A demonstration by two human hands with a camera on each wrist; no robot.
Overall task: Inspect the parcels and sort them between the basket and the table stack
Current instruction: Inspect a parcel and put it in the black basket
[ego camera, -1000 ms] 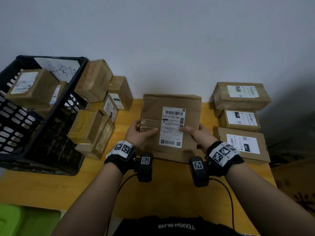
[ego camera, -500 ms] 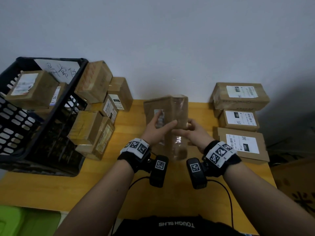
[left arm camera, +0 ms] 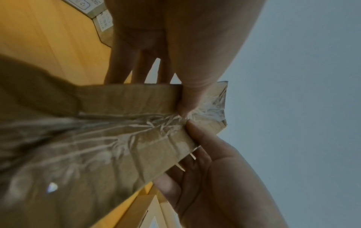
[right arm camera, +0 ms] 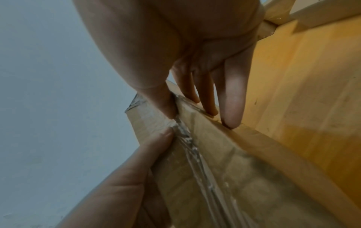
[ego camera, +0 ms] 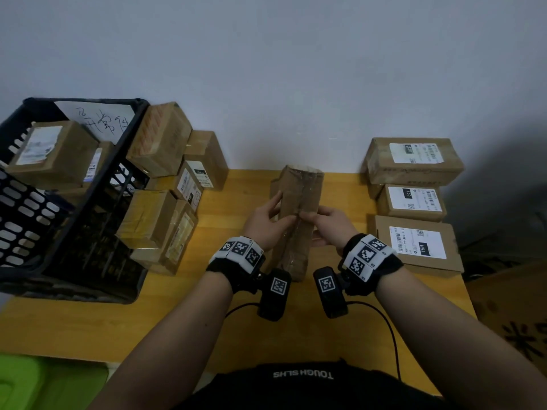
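I hold a flat brown cardboard parcel (ego camera: 299, 202) on edge above the table's middle, its narrow side with wrinkled clear tape (left arm camera: 136, 123) facing me. My left hand (ego camera: 268, 216) grips it from the left, thumb on the tape seam and fingers behind the broad face. My right hand (ego camera: 327, 223) grips it from the right in the same way. The two thumbs nearly meet on the seam (right arm camera: 173, 123). The parcel's label is hidden. A black plastic basket (ego camera: 97, 184) with parcels inside stands at the left. A stack of labelled boxes (ego camera: 414, 199) lies at the right.
Several loose brown boxes (ego camera: 159, 220) are piled between the basket and the parcel, some leaning on the basket wall. The yellow wooden table (ego camera: 183, 315) ends at a white wall behind. A green object (ego camera: 35, 383) sits below the table's near left edge.
The parcel has turned from label-up to standing on edge, its taped narrow side toward me. Both hands have moved closer together, thumbs now on the tape seam.
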